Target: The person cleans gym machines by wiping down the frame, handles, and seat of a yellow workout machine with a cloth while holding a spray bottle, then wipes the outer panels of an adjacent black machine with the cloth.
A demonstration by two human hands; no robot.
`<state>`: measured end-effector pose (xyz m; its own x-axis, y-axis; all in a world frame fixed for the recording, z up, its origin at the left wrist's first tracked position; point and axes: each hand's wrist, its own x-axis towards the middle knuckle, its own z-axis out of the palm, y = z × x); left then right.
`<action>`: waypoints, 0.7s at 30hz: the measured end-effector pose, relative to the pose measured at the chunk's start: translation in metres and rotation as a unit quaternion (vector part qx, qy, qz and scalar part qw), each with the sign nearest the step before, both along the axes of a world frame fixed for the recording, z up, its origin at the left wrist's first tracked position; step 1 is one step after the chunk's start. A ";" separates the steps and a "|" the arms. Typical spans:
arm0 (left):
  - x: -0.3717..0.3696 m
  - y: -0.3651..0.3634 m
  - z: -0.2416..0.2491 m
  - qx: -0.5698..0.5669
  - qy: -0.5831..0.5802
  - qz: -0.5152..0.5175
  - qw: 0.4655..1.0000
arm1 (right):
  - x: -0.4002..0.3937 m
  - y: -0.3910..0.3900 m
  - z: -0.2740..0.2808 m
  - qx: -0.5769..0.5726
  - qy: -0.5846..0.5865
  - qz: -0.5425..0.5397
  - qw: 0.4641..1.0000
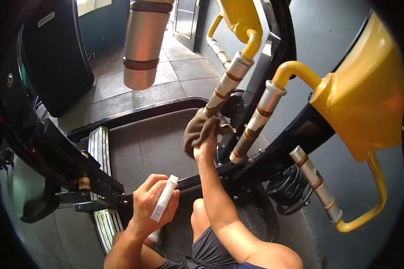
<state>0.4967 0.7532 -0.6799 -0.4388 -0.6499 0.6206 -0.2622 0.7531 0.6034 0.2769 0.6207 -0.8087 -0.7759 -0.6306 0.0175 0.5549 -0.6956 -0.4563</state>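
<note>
My left hand (151,201) is closed around a white spray bottle (164,198). Only its narrow trigger head shows, nozzle end pointing up and away; the body below is hidden by the hand. Further forward, my right hand (205,145) grips a brown cloth (197,132). The cloth is bunched around the lower end of a worn metal handle (226,80), which hangs from a bent yellow bar (253,42). Most of the right hand's fingers are covered by the cloth.
Another worn handle (258,119) hangs just right of my right arm, with a lower handle (316,184) beyond it on a yellow arm (363,103). A metal cylinder (143,36) hangs close overhead. Black frame bars (139,114) and a ribbed footplate (98,145) lie near the floor.
</note>
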 end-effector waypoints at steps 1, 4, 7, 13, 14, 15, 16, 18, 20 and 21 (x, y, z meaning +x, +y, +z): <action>-0.002 0.000 0.002 -0.016 0.002 -0.005 1.000 | -0.012 0.013 -0.009 -0.032 -0.072 0.146 0.986; -0.004 0.005 0.005 -0.016 0.000 -0.007 1.000 | -0.059 0.027 0.009 -0.185 0.042 0.259 0.947; -0.003 0.013 0.005 -0.003 -0.005 -0.001 1.000 | -0.077 0.063 0.013 -0.077 0.133 0.061 0.986; -0.002 0.012 0.001 -0.042 0.007 0.016 0.999 | -0.090 0.119 0.101 -0.137 0.201 0.163 0.956; -0.001 0.012 0.000 -0.057 0.000 0.018 0.998 | -0.097 0.117 0.109 -0.108 0.167 0.159 0.967; 0.000 0.013 0.002 -0.047 -0.010 0.021 0.999 | -0.103 0.115 0.119 -0.081 0.132 0.154 0.976; 0.000 0.013 0.000 -0.028 0.000 0.024 0.999 | -0.107 0.116 0.128 -0.040 0.078 0.150 0.985; 0.003 0.012 0.000 -0.037 -0.003 0.029 0.999 | -0.092 0.113 0.131 0.074 0.402 -0.131 0.903; 0.005 0.011 0.000 -0.052 0.009 0.035 0.998 | -0.037 0.133 0.133 0.079 0.522 -0.417 0.740; 0.007 0.011 -0.001 -0.051 0.022 0.046 0.997 | -0.026 0.144 0.111 0.082 0.574 -0.496 0.646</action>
